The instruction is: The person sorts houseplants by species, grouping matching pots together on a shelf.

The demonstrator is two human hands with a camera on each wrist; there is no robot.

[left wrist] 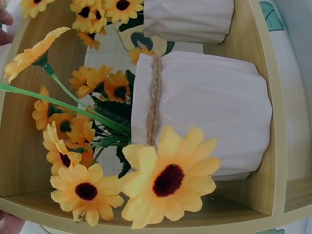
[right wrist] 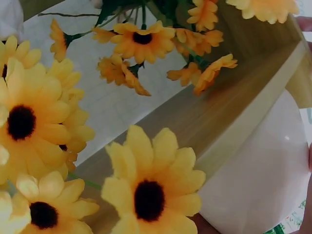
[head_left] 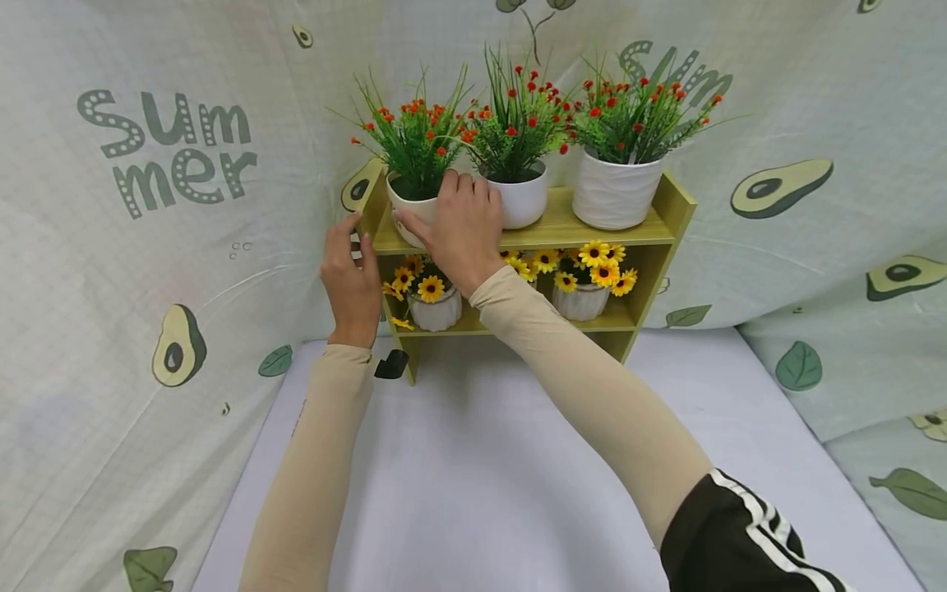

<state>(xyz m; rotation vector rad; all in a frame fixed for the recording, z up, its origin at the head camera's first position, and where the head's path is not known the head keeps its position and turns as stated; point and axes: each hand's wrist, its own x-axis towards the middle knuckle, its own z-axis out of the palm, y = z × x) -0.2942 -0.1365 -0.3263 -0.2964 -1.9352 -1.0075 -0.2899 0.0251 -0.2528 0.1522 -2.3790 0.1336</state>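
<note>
My right hand (head_left: 469,222) grips the left white pot (head_left: 403,197) of red-flowered grass on the top board, thumb across its front and fingers by its right side. The fingers' far ends are hidden. In the right wrist view a smooth white pot (right wrist: 263,170) has fingers at its edges. My left hand (head_left: 351,279), fingers loosely bent, is beside the left side panel of the wooden shelf (head_left: 562,238), its fingertips close to the panel's upper edge. Whether they touch it cannot be told. Below, a ribbed white pot (left wrist: 204,112) of yellow flowers has twine round its rim.
Two more white pots with red flowers, the middle pot (head_left: 524,197) and the right pot (head_left: 617,189), stand on the top board. Another yellow-flowered pot (head_left: 582,301) is on the lower board at right. An avocado-print cloth (head_left: 222,288) hangs behind the white tabletop (head_left: 473,460).
</note>
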